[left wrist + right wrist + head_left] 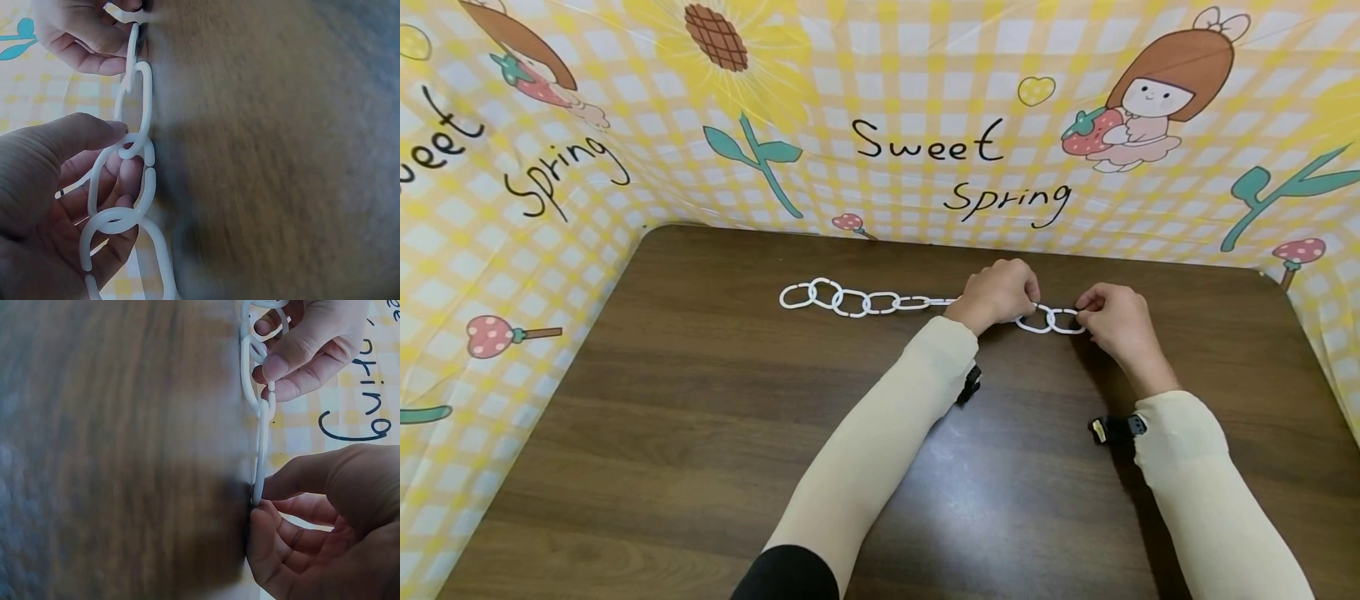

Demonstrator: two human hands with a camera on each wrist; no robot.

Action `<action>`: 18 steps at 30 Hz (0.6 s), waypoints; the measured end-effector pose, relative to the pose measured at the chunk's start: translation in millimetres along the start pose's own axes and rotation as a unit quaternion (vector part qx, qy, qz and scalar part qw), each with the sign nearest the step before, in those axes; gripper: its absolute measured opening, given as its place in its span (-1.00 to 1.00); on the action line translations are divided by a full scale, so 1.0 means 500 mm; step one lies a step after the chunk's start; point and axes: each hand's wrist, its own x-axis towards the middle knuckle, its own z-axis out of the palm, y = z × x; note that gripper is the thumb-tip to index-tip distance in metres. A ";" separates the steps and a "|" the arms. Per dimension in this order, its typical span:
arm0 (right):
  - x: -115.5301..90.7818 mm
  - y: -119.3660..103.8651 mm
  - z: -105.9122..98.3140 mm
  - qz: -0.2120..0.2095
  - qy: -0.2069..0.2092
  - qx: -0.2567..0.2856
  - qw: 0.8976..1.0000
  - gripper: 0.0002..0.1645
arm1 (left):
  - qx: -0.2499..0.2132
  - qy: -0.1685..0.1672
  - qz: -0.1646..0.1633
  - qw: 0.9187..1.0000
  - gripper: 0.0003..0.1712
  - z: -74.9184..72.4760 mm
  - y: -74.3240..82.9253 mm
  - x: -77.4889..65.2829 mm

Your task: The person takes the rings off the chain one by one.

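A chain of white plastic links runs left to right near the table's far edge. My left hand holds it partway along, covering some of its links in the head view. In the left wrist view, that thumb presses where two links cross, with the fingers behind them. At the chain's right end, my right hand pinches the end link between thumb and fingertips. Two links show between the hands, joined to each other. Left of my left hand, the remaining links lie on the table.
The brown wooden table has a yellow checked cloth standing along its back and sides. The cloth carries printed flowers, figures and lettering. Each wrist bears a small black camera, the right one showing more fully.
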 end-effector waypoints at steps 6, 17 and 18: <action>-0.001 -0.004 0.001 -0.022 0.004 -0.059 0.998 -0.89 | 0.000 0.001 0.003 1.000 -0.96 0.000 0.002 -0.001; -0.001 -0.003 -0.001 -0.017 -0.005 -0.087 0.996 -0.85 | -0.012 0.003 0.008 1.000 -0.92 0.001 -0.002 0.000; -0.001 -0.004 -0.001 -0.015 -0.007 -0.089 0.996 -0.85 | -0.012 0.004 0.008 1.000 -0.92 0.001 -0.002 0.000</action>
